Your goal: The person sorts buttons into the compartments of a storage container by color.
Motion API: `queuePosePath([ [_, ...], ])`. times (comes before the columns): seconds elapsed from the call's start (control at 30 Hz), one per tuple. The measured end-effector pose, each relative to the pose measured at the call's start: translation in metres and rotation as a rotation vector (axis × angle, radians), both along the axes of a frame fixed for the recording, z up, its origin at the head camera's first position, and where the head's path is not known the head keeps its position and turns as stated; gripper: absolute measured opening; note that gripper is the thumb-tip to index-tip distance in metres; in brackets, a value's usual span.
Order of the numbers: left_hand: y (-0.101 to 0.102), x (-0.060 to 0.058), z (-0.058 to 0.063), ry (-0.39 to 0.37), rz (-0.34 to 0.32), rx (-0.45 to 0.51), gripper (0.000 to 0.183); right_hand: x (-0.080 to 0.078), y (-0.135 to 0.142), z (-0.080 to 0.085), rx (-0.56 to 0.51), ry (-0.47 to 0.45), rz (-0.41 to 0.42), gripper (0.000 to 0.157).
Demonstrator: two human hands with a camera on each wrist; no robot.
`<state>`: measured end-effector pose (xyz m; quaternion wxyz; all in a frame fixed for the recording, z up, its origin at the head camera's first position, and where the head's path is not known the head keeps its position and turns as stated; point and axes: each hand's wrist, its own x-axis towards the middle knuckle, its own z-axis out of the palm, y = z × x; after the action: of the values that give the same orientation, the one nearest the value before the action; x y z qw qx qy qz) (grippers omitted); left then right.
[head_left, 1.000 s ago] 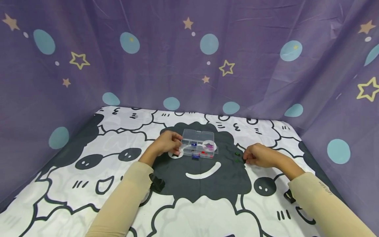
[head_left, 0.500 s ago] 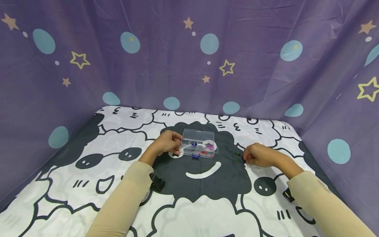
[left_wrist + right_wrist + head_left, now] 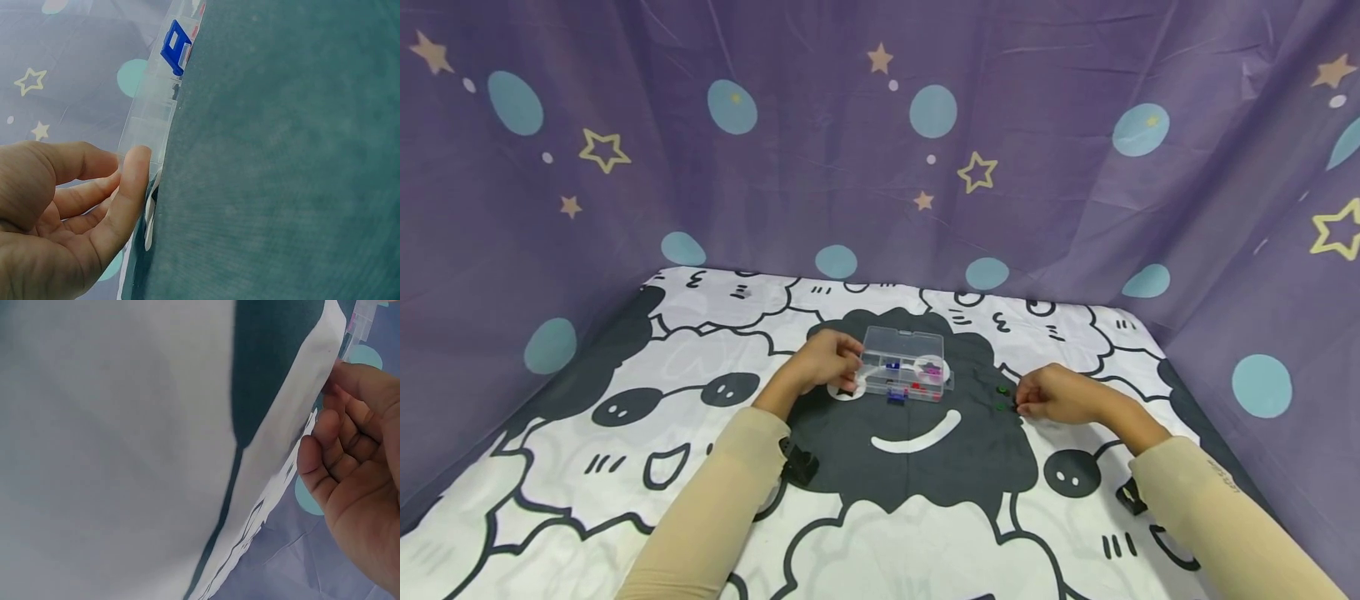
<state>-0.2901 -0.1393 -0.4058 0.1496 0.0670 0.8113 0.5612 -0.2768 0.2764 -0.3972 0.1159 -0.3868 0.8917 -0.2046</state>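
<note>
In the head view a clear plastic compartment box (image 3: 901, 342) stands with its lid raised at the back. Small blue, pink and red pieces lie inside, and a blue latch-like piece (image 3: 177, 47) sits on its front. My left hand (image 3: 829, 362) holds the box's left end, thumb in front and fingers behind. To the right of the box, my right hand (image 3: 1052, 392) is low over the cloth, fingers bent and tips together at a small dark spot. Whether they pinch something I cannot tell. Two small green pieces (image 3: 1002, 390) lie just left of those fingertips.
A cloth (image 3: 917, 475) printed with black and white cartoon sheep covers the table. Behind it and at both sides hangs a purple curtain (image 3: 850, 167) with stars and blue ovals. Each wrist carries a dark strapped device (image 3: 801, 462).
Both hands stay almost where they were, with only a slight shift of the right fingertips. The box has not moved.
</note>
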Motion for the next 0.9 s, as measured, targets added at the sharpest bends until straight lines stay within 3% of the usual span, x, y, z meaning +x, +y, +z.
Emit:
queuePosePath([
  [0.17, -0.0005, -0.0007, -0.0004, 0.0, -0.002, 0.0, 0.031, -0.0009, -0.003, 0.0001, -0.007, 0.027, 0.021, 0.008],
  [0.9, -0.0017, -0.0016, -0.0006, -0.008, -0.002, -0.01, 0.031, -0.0011, -0.0054, 0.0023, 0.05, -0.039, -0.011, 0.008],
])
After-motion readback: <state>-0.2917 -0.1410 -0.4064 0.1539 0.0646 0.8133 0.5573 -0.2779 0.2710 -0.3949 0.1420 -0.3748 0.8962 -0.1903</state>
